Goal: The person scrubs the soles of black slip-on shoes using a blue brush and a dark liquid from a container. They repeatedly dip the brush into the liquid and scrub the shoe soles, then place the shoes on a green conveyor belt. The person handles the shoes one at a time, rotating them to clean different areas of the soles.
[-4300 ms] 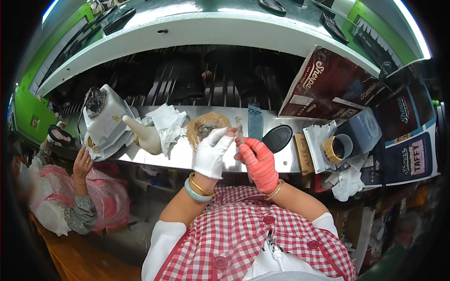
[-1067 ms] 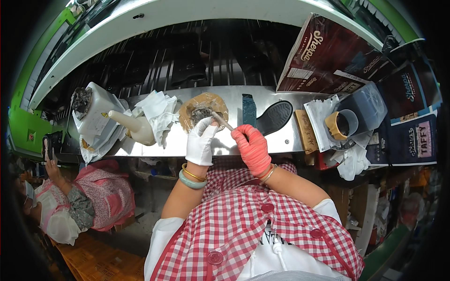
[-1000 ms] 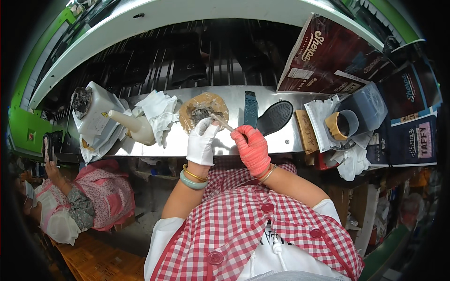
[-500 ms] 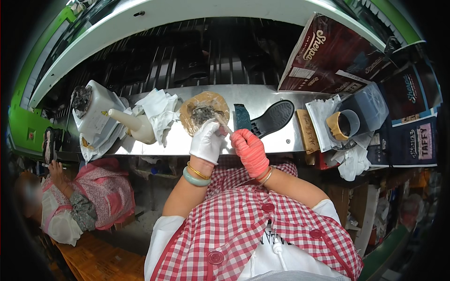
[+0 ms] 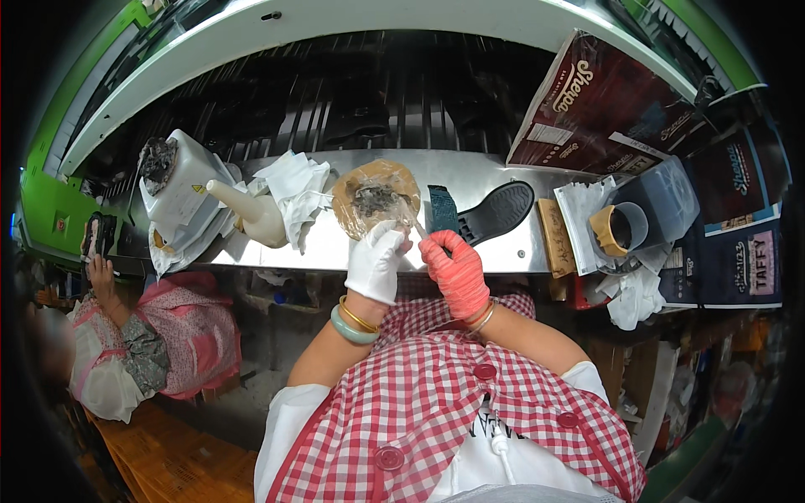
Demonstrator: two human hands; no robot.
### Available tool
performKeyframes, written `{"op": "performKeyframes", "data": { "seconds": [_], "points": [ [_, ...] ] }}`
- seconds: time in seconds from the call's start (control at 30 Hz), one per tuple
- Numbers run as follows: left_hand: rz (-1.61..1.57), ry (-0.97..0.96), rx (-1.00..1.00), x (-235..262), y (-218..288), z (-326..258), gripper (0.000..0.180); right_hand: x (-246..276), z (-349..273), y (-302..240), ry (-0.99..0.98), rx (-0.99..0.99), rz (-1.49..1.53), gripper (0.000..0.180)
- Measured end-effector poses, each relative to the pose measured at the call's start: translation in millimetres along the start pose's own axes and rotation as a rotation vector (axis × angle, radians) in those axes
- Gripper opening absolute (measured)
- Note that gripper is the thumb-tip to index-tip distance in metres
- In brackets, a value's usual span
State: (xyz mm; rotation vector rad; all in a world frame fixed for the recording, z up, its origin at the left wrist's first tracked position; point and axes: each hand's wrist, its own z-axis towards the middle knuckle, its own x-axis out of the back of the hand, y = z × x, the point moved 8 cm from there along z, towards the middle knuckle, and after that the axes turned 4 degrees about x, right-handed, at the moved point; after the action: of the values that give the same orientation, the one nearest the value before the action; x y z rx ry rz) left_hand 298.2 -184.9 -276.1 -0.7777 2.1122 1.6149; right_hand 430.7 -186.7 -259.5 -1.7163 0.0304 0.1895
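My left hand (image 5: 374, 261), in a white glove, is closed at the near edge of the bench with its fingertips pinched. My right hand (image 5: 455, 270), in a coral-red glove, grips a thin pale stick (image 5: 418, 225) that slants up and left between the two hands. Whether the left fingers hold anything is hidden. Just beyond them lies a round tan pad (image 5: 343, 200) under clear film, with a grey-black smeared patch in its middle. A black shoe sole (image 5: 501, 210) lies right of the hands, with a dark teal strap (image 5: 442, 209) at its left end.
On the left stand a cream squeeze bottle (image 5: 262, 220), crumpled white cloths (image 5: 293, 186) and a white container (image 5: 179, 186). Right of the sole are a tan block (image 5: 554, 235) and a clear cup (image 5: 629, 225). Dark slatted conveyor rollers run behind. A co-worker (image 5: 159, 335) sits at left.
The pale stick has drawn back from the smeared patch and stands steeper between my hands. My hands stay close together; the whole view has shifted slightly.
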Motion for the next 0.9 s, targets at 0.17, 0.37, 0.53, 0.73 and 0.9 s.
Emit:
{"op": "performKeyframes", "data": {
  "seconds": [0.17, 0.37, 0.53, 0.73, 0.9],
  "points": [
    [0.306, 0.049, -0.127, -3.3, 16.1, -23.7, 0.010, 13.4, 14.6, -12.5, 0.015, 0.000, 0.087, 0.016],
    [0.720, 0.258, -0.391, 42.0, 44.3, 20.5, 0.016, 6.1, 5.6, -5.7, -0.081, -0.021, 0.034, 0.020],
    [1.462, 0.240, -0.632, 30.3, 72.9, 43.8, 0.013, 4.7, 5.3, -8.3, -0.090, 0.035, -0.069, 0.021],
    [1.585, 0.257, -0.653, 31.3, 81.7, 60.4, 0.010, 11.4, 7.4, -5.0, -0.034, 0.057, -0.124, 0.018],
    [1.668, 0.159, -0.672, 28.9, 76.0, 65.4, 0.015, 16.9, 11.5, -3.3, -0.017, 0.159, -0.267, 0.018]
  ]
}}
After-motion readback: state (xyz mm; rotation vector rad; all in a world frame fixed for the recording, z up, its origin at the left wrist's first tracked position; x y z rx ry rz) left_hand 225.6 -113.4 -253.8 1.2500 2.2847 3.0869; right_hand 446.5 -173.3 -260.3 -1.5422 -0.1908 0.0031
